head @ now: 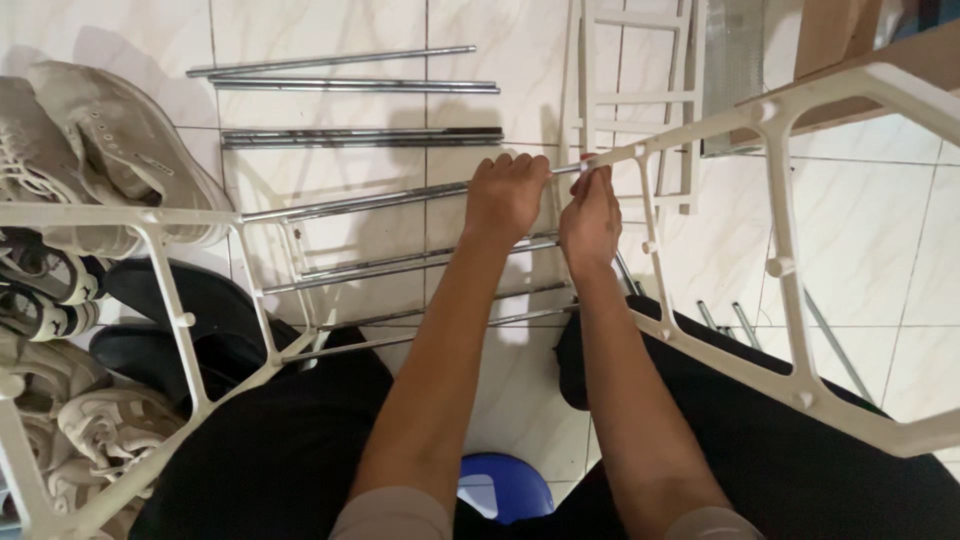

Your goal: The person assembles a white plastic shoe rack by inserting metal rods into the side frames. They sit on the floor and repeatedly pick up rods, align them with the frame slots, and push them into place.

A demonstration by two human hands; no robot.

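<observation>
Pale glossy floor tiles [900,230] fill the background, seen from above over a seated person's dark-trousered knees. Both forearms run up the middle of the frame, nearly parallel and close together. The left hand [505,195] is curled over a metal rod [350,202], fingers wrapped down around it, the grip clenched on the rod near its right end. The right hand [590,215] sits just beside it, touching or nearly touching it, with fingertips pinched at the spot where the rod's end meets the white plastic side frame [785,250]; the grip is closed there, though whether on the rod tip or on the frame's socket cannot be told.

This side frame slants from centre to the right edge of the picture, resting over the right knee. A matching second white frame [170,300] stands at the left, and further rods [420,262] already span between the two below the hands.

Loose spare rods [350,85] lie on the tiles at upper centre, well apart from the hands. Another white frame piece [640,100] lies at upper right. Worn pale sneakers [110,140] crowd the left edge, behind and beneath the left frame. A blue stool [505,485] shows at bottom centre between the knees. Open tile remains between the loose rods and the hands.
</observation>
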